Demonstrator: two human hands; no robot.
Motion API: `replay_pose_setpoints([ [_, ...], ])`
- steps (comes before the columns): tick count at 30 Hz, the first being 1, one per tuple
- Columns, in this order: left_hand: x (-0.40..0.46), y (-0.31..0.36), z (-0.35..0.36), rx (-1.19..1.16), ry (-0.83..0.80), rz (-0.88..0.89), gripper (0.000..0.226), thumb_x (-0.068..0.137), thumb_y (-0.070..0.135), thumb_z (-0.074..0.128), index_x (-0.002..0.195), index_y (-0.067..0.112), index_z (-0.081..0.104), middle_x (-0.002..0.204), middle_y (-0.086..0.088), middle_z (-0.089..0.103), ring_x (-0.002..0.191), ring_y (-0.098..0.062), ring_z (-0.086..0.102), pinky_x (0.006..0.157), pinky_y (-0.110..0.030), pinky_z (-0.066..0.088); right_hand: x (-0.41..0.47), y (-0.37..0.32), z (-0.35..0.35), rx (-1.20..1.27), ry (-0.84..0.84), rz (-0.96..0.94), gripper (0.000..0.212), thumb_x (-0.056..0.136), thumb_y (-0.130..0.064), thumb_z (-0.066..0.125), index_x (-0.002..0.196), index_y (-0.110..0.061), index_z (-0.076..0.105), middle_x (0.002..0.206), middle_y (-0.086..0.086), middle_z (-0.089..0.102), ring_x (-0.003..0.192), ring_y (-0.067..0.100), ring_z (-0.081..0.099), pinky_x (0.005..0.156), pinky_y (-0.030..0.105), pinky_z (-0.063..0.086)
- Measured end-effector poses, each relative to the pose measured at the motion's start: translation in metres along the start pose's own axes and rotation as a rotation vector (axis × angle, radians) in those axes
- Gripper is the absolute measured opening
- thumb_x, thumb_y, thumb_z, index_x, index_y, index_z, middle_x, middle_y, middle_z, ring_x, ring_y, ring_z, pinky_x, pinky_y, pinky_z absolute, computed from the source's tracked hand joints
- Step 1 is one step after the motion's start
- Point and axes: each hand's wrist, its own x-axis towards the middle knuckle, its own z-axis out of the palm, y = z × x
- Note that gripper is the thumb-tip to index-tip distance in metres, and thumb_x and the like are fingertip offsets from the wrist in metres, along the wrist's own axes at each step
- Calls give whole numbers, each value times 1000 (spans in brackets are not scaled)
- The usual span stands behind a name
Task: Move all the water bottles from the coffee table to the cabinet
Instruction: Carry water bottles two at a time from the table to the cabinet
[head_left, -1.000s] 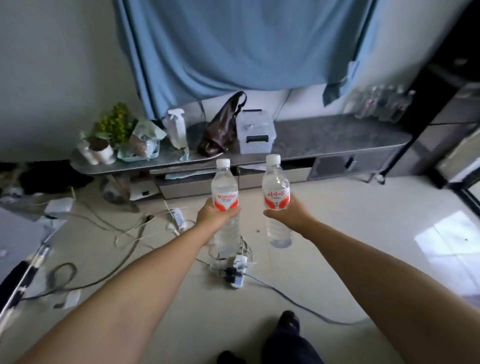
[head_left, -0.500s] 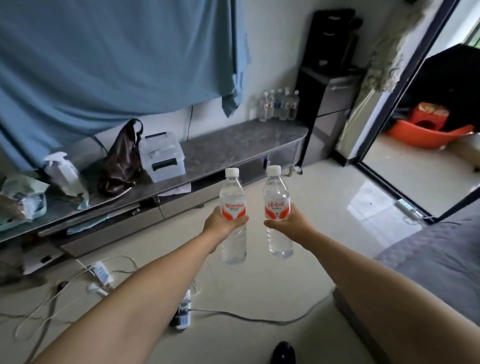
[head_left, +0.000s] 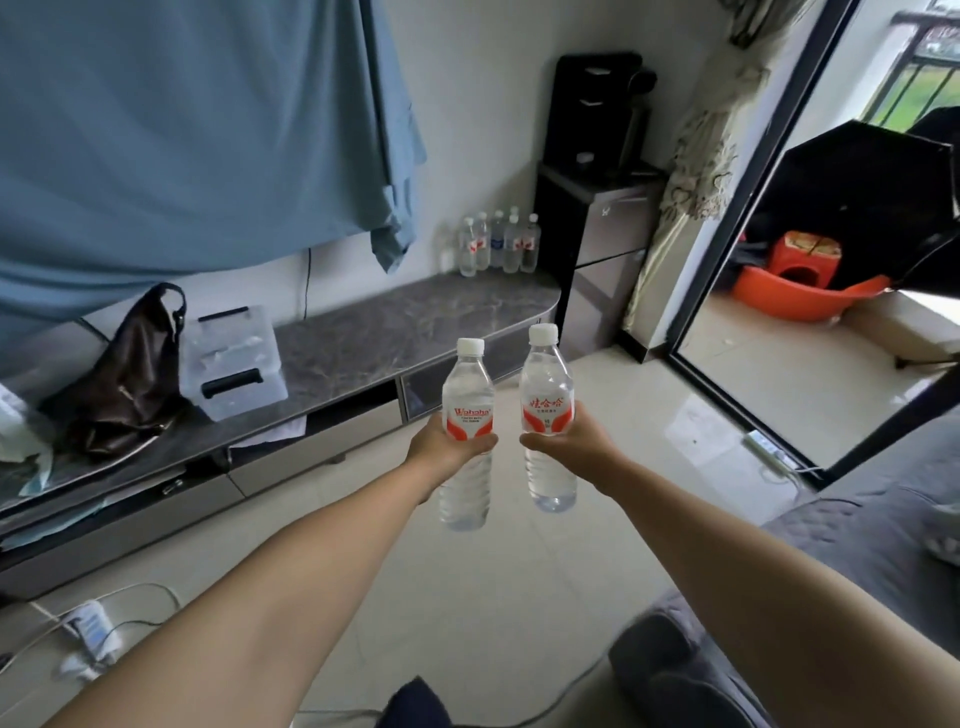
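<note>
Your left hand (head_left: 441, 447) grips one water bottle (head_left: 466, 415) upright, your right hand (head_left: 571, 441) another bottle (head_left: 546, 400), side by side, short of the cabinet (head_left: 415, 322).

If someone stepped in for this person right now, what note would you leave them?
Left hand: grips the left bottle, upright, in the air.
Right hand: grips the right bottle, upright, beside it, apart.
Done: a cluster of bottles already stands at the cabinet's far end by the wall.
Left: set these two down there. The coffee table is out of view, so check it for more.
</note>
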Motion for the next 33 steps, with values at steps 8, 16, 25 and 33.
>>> replay_pose_setpoints([
  [8,97,40,18,17,-68,46,30,76,36,78,101,27,63,101,3,69,93,-18,63,79,-30,46,101,6,-30,37,10,7,43,74,-17,80,111,-17,57,102,4,68,96,21,65,95,44,53],
  [16,258,96,23,25,-147,5,34,75,35,79,102,30,58,103,4,66,96,-19,60,83,-32,46,254,-11,-65,51,53,96,54,72,-21,82,117,-19,53,106,4,67,100,23,65,96,45,52],
  [25,401,161,20,-17,-134,-42,26,74,36,80,89,29,60,101,-1,68,99,-24,65,92,-39,52,401,-31,-113,37,69,120,47,62,-30,85,101,-23,61,95,4,72,92,22,70,88,48,57],
  [33,516,194,45,-41,-97,-62,43,77,24,79,114,15,58,111,-5,66,102,-23,62,88,-34,49,538,-31,-141,21,6,126,69,48,-41,85,109,-21,59,97,0,73,89,18,71,87,42,59],
])
